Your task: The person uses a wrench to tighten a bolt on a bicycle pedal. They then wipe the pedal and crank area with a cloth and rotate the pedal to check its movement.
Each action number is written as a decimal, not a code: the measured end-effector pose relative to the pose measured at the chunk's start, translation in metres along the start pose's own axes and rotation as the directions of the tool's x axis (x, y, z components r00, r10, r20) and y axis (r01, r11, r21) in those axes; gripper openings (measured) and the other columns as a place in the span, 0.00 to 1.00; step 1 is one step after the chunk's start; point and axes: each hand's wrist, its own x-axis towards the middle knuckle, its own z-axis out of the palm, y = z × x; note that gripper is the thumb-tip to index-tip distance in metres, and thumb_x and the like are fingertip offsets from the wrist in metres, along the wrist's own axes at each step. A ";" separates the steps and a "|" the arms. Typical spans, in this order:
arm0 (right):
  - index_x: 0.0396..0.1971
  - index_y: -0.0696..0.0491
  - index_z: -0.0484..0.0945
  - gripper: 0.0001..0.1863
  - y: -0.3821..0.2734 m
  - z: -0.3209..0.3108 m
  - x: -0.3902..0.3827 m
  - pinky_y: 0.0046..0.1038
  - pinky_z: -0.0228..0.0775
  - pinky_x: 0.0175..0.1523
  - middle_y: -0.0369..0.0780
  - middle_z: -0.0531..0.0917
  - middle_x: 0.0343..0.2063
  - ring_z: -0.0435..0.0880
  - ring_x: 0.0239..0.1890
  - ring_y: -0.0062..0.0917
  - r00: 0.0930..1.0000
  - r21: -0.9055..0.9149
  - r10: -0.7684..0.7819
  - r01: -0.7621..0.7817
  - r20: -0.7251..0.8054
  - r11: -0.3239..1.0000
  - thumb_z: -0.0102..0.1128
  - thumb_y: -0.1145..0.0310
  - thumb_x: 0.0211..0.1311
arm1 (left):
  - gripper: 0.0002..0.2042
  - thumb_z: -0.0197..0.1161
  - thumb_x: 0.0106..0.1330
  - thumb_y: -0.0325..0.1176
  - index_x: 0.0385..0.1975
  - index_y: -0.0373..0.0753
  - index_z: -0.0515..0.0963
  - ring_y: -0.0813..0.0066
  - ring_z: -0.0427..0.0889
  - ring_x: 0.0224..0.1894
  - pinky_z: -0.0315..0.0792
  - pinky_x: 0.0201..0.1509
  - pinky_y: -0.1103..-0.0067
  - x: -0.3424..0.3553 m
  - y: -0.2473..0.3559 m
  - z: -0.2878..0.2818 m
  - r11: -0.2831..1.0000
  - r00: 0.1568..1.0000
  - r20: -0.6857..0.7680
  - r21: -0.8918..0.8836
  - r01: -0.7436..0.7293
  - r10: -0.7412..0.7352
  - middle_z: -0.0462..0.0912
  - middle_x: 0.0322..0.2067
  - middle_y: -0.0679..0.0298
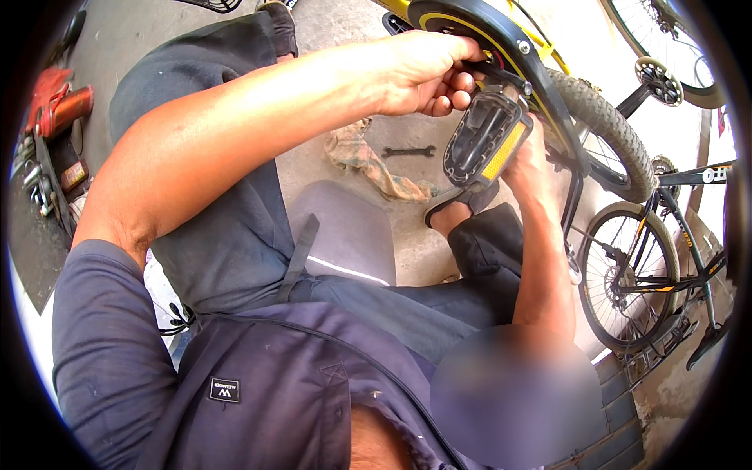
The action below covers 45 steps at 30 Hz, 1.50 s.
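In the head view, my left hand point(433, 77) reaches to a black crank arm point(501, 76) on a yellow bicycle. Its thumb and curled fingers are closed by the crank's inner end; what they pinch there is mostly hidden. A black pedal point(470, 141) with a yellow reflector hangs just below this hand. Behind the pedal is my right hand point(526, 160), its fingers largely covered by pedal and frame, so its grip does not show. A round black chain guard point(440, 17) with a yellow ring lies above the left fingers.
An open-end wrench point(409, 151) and a patterned rag point(356, 157) lie on the concrete floor between my feet. A grey padded seat point(345, 227) is under me. A knobby tyre point(611, 121) and another bicycle point(630, 278) stand right. Red-orange items point(72, 110) and tools sit left.
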 end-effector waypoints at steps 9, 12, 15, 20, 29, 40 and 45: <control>0.33 0.59 0.80 0.11 -0.013 -0.021 -0.015 0.37 0.71 0.38 0.53 0.80 0.28 0.82 0.33 0.44 0.990 -0.410 -0.129 0.094 -0.059 0.907 0.54 0.67 0.63 | 0.13 0.56 0.67 0.44 0.28 0.41 0.73 0.84 0.73 0.21 0.61 0.21 0.88 -0.001 0.000 -0.002 1.000 1.000 0.024 -0.003 0.002 -0.002 0.70 0.17 0.75; 0.38 0.58 0.78 0.08 -0.018 -0.026 -0.029 0.34 0.71 0.38 0.51 0.80 0.29 0.81 0.32 0.43 0.973 -0.364 -0.183 0.121 -0.141 0.923 0.54 0.71 0.63 | 0.13 0.56 0.67 0.44 0.29 0.40 0.73 0.85 0.72 0.20 0.61 0.21 0.88 -0.001 0.000 -0.002 1.000 1.000 -0.006 0.010 0.003 -0.003 0.70 0.18 0.75; 0.40 0.57 0.77 0.08 -0.018 -0.032 -0.037 0.27 0.70 0.38 0.46 0.80 0.27 0.80 0.29 0.30 0.950 -0.309 -0.228 0.156 -0.212 0.938 0.56 0.73 0.62 | 0.13 0.56 0.67 0.44 0.30 0.40 0.73 0.85 0.72 0.21 0.60 0.21 0.89 -0.001 0.000 -0.002 1.000 1.000 0.010 0.013 0.000 -0.001 0.69 0.18 0.75; 0.42 0.58 0.78 0.09 -0.026 -0.045 -0.046 0.21 0.69 0.41 0.36 0.81 0.28 0.75 0.32 0.16 0.935 -0.111 -0.212 0.187 -0.284 0.976 0.58 0.72 0.63 | 0.13 0.57 0.67 0.44 0.30 0.40 0.73 0.86 0.71 0.21 0.60 0.22 0.89 0.000 0.000 -0.002 1.000 1.000 -0.007 0.029 -0.010 0.011 0.68 0.18 0.75; 0.52 0.58 0.76 0.16 -0.022 -0.066 -0.056 0.24 0.74 0.50 0.38 0.83 0.43 0.81 0.44 0.21 0.913 -0.199 -0.315 0.269 -0.258 0.942 0.55 0.79 0.64 | 0.13 0.56 0.67 0.45 0.30 0.41 0.73 0.86 0.71 0.21 0.60 0.22 0.89 0.000 -0.001 -0.002 0.999 1.000 0.011 0.044 -0.027 0.026 0.68 0.19 0.75; 0.40 0.59 0.80 0.12 -0.049 -0.076 -0.061 0.18 0.69 0.37 0.40 0.80 0.31 0.78 0.31 0.18 0.856 -0.412 -0.499 0.409 -0.135 0.814 0.57 0.84 0.54 | 0.12 0.51 0.70 0.40 0.30 0.39 0.74 0.83 0.76 0.21 0.65 0.23 0.86 0.002 -0.001 -0.005 0.995 0.998 0.020 0.077 -0.065 0.064 0.73 0.18 0.71; 0.39 0.59 0.80 0.13 -0.050 -0.076 -0.062 0.18 0.68 0.35 0.40 0.79 0.29 0.77 0.28 0.18 0.861 -0.415 -0.491 0.400 -0.136 0.817 0.57 0.84 0.54 | 0.12 0.51 0.70 0.40 0.30 0.39 0.74 0.83 0.76 0.20 0.65 0.22 0.87 0.002 -0.002 -0.005 0.995 0.998 0.023 0.076 -0.064 0.062 0.73 0.18 0.71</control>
